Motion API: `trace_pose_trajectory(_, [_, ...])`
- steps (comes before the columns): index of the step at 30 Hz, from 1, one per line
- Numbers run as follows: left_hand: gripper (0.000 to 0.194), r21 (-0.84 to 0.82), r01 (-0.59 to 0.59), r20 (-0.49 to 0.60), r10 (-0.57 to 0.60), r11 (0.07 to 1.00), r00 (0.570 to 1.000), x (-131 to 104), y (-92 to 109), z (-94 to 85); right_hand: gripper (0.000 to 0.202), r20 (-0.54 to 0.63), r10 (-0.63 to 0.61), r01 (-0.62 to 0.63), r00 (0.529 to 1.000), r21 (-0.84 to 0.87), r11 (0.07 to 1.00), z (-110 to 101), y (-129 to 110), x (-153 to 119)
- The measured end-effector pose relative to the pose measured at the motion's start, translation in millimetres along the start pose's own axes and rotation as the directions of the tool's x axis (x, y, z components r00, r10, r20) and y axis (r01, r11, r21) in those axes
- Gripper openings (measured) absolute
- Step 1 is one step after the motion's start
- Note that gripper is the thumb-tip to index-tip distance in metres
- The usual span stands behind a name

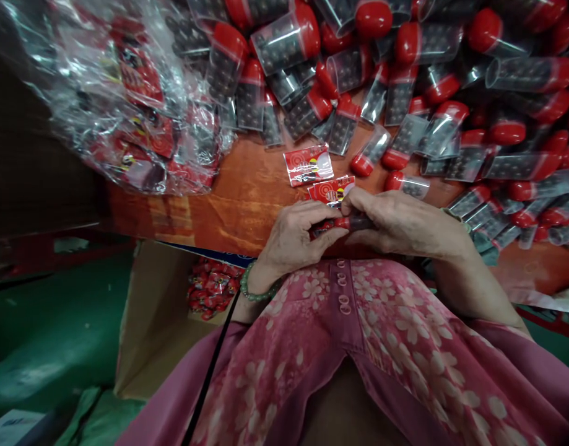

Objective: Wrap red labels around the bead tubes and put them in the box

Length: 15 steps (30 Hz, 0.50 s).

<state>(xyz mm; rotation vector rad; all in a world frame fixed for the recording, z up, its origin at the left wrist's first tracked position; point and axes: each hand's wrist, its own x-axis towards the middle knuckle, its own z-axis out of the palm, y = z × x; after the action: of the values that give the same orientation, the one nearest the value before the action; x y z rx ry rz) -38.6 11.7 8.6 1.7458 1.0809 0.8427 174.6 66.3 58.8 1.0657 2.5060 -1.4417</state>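
Close to the table's front edge, both hands grip one small transparent tube (357, 222) with dark contents and a red end. My left hand (288, 232) pinches the red end between thumb and fingers. At the other end, the fingers of my right hand (400, 220) are closed round the tube, hiding much of it. Just beyond my fingertips lies a red printed label (330, 191), partly covered by my right hand. Another red and white label (308, 166) rests flat a little farther away.
Red-capped tubes of dark balls (407, 136) are heaped across the back and right of the orange table (210, 214). A transparent plastic bag (140, 118) with red printed pieces sits at left. Below the edge stands a cardboard box (149, 322) holding many small red packed items (212, 285).
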Motion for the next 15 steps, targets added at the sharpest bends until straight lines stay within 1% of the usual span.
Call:
trace_pose_trajectory(3, [0.018, 0.018, -0.024, -0.037, 0.024, 1.0, 0.999, -1.7, -0.1, -3.3, 0.019, -0.062, -0.051, 0.059, 0.997, 0.132, 0.99, -0.6, 3.5, -7.1])
trace_pose_trajectory(5, [0.019, 0.04, -0.019, -0.044, 0.021, 0.999, 0.999, -2.9, -1.3, -4.5, 0.018, -0.12, -0.05, 0.074, 0.991, 0.204, 0.976, 0.4, 5.8, -12.7])
trace_pose_trajectory(7, [0.021, 0.051, -0.027, -0.043, 0.029, 0.998, 0.999, -3.1, -2.3, -3.9, 0.018, -0.193, -0.039, 0.082, 0.98, 0.221, 0.972, 2.7, 5.9, -17.4])
trace_pose_trajectory(10, [0.021, 0.064, -0.073, -0.042, 0.075, 0.995, 0.996, -1.1, -1.6, -0.7, 0.018, -0.279, -0.05, 0.106, 0.959, 0.191, 0.976, 6.3, 1.9, -20.9])
trace_pose_trajectory(13, [0.021, 0.067, -0.091, -0.012, 0.092, 0.994, 0.996, 2.0, 2.0, 1.2, 0.017, -0.287, -0.031, 0.095, 0.957, 0.212, 0.973, 9.9, -0.8, -20.5])
trace_pose_trajectory(15, [0.021, 0.065, -0.065, 0.0, 0.065, 0.996, 0.998, 2.7, 5.1, 0.0, 0.017, -0.29, 0.037, 0.054, 0.956, 0.298, 0.953, 14.9, 0.4, -19.4])
